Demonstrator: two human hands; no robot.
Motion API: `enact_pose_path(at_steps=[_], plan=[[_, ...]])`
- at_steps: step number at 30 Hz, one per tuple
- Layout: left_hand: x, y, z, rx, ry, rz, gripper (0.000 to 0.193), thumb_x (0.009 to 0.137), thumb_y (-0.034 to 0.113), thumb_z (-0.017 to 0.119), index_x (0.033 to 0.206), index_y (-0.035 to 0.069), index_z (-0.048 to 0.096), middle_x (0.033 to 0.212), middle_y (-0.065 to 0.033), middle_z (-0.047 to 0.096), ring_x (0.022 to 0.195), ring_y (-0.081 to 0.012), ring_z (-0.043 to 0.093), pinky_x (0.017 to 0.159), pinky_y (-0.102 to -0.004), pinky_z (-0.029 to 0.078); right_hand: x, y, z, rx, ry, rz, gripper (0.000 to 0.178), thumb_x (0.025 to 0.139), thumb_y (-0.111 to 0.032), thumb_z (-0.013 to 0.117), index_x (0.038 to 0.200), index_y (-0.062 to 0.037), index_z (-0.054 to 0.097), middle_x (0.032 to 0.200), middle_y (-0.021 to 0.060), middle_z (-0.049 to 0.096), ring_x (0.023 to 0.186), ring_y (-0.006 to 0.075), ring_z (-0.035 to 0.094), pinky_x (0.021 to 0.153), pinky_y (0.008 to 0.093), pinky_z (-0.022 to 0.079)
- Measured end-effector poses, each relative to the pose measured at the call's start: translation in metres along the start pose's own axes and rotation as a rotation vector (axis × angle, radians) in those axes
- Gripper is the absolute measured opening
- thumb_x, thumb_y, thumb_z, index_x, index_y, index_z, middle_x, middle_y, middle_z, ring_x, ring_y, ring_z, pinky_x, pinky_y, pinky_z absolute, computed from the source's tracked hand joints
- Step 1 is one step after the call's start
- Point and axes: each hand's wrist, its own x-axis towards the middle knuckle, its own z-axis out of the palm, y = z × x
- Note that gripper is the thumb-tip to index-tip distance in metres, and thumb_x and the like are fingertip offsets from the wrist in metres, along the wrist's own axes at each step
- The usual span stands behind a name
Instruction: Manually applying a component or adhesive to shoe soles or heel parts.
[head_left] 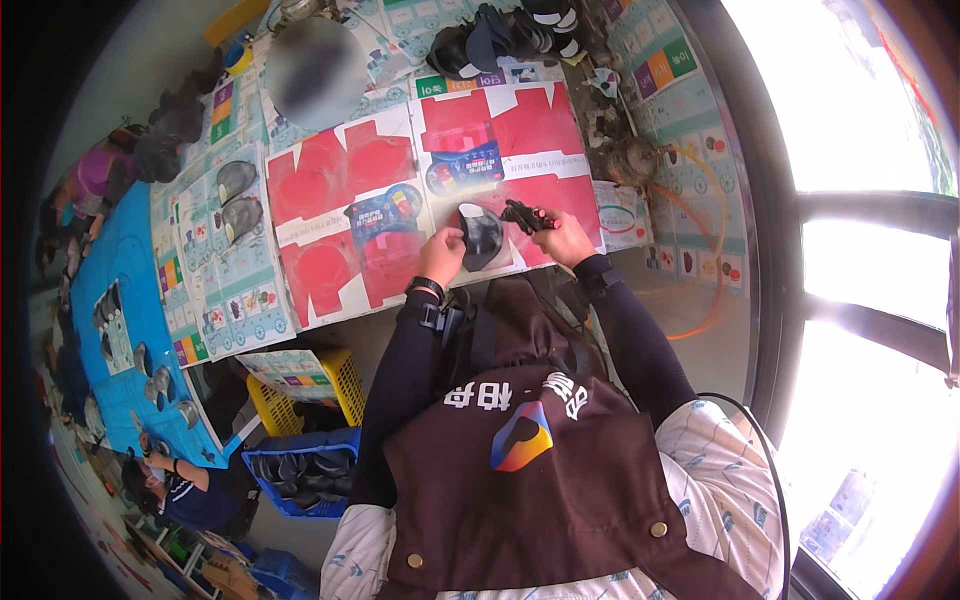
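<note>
Over the near edge of the work table, my left hand [440, 256] grips the left edge of a glossy black, rounded piece [483, 238] with a pale patch at its top. It looks like a shoe part, but its exact kind is unclear. My right hand [566, 241] is closed round a small black, gun-shaped tool [524, 215] with red on it. The tool points left toward the black piece, a little apart from it. Flattened red and white cardboard sheets [318, 262] lie under and beyond both hands.
Similar dark pieces [240, 217] lie on printed paper to the left, with more dark pieces [480, 45] at the back. An orange hose [722, 235] loops at the right wall. A blue crate [345, 438] of dark pieces stands lower left. A co-worker [190, 490] is beside a blue table [130, 240].
</note>
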Motion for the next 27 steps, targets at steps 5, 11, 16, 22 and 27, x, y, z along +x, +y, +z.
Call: enact_pose_path(at_steps=[5, 11, 16, 22, 27], plan=[[0.003, -0.002, 0.0, 0.012, -0.006, -0.002, 0.023, 0.088, 0.018, 0.066, 0.107, 0.006, 0.068, 0.092, -0.0096, 0.073, 0.086, -0.025, 0.071, 0.079, -0.0365, 0.055, -0.003, 0.002, 0.001, -0.11, -0.099, -0.052, 0.041, 0.075, -0.017, 0.064, 0.114, -0.0038, 0.068, 0.089, 0.027, 0.068, 0.09, 0.0462, 0.065, 0.077, 0.0496, 0.05], [0.005, -0.017, -0.002, 0.042, 0.032, -0.031, 0.026, 0.087, 0.016, 0.067, 0.11, 0.005, 0.065, 0.096, -0.0098, 0.072, 0.089, -0.0255, 0.07, 0.08, -0.0363, 0.055, -0.007, -0.014, 0.003, -0.04, -0.152, -0.004, 0.037, 0.071, -0.013, 0.063, 0.106, -0.0003, 0.067, 0.083, 0.0218, 0.068, 0.081, 0.036, 0.068, 0.072, 0.0424, 0.049], [0.003, -0.047, -0.013, 0.044, 0.127, -0.077, 0.027, 0.087, 0.015, 0.065, 0.112, 0.003, 0.064, 0.099, -0.0134, 0.072, 0.093, -0.0303, 0.07, 0.081, -0.0402, 0.055, -0.003, -0.029, 0.009, -0.067, -0.128, -0.073, 0.036, 0.076, -0.015, 0.061, 0.107, -0.0004, 0.067, 0.089, 0.0265, 0.068, 0.089, 0.0459, 0.065, 0.078, 0.0498, 0.05], [-0.013, -0.085, -0.048, -0.129, 0.121, -0.195, 0.029, 0.094, 0.016, 0.064, 0.12, 0.003, 0.062, 0.106, -0.0119, 0.071, 0.092, -0.0207, 0.071, 0.077, -0.0324, 0.055, 0.01, -0.029, 0.023, 0.025, -0.089, -0.115, 0.036, 0.076, -0.017, 0.061, 0.108, 0.0004, 0.067, 0.092, 0.028, 0.068, 0.093, 0.0463, 0.064, 0.081, 0.0505, 0.05], [-0.038, -0.096, -0.069, -0.334, 0.138, -0.333, 0.025, 0.097, 0.015, 0.062, 0.119, 0.003, 0.062, 0.104, -0.0092, 0.071, 0.081, -0.0155, 0.07, 0.07, -0.0274, 0.054, 0.027, -0.022, 0.036, -0.018, -0.026, -0.133, 0.035, 0.077, -0.016, 0.061, 0.108, 0.0001, 0.066, 0.094, 0.0283, 0.068, 0.096, 0.0472, 0.063, 0.082, 0.0512, 0.049]])
